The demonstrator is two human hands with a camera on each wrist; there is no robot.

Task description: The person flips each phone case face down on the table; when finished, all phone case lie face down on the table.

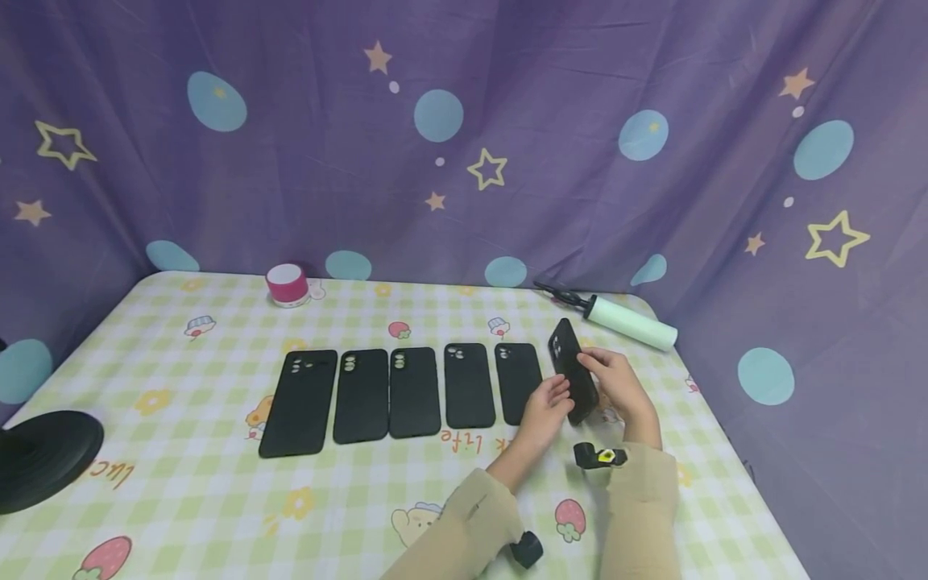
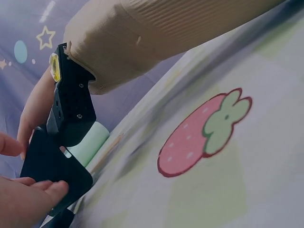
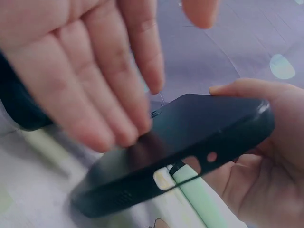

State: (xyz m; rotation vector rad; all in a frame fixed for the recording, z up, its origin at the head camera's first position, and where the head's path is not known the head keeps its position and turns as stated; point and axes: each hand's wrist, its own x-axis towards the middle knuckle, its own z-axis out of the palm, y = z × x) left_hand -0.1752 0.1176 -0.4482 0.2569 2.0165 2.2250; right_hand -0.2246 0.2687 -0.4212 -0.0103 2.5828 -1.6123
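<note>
My right hand [image 1: 619,385] grips a black phone case [image 1: 571,372] by its right long edge and holds it tilted up on the right side of the table. In the right wrist view the case [image 3: 190,128] shows its hollow inner side and the cutouts along one short edge. My left hand [image 1: 544,412] is on the other side of the case. Its fingers [image 3: 111,80] reach out nearly straight over the inner face, fingertips right at the surface. Just left of the hands, a smaller black phone case [image 1: 518,374] lies flat, partly overlapped by my left hand.
Several more black phone cases [image 1: 415,395] lie in a row to the left. Behind the right hand is a pale green cylinder [image 1: 632,322] with a black end. A pink and white round object [image 1: 287,284] stands at the back, a black disc [image 1: 54,455] at far left.
</note>
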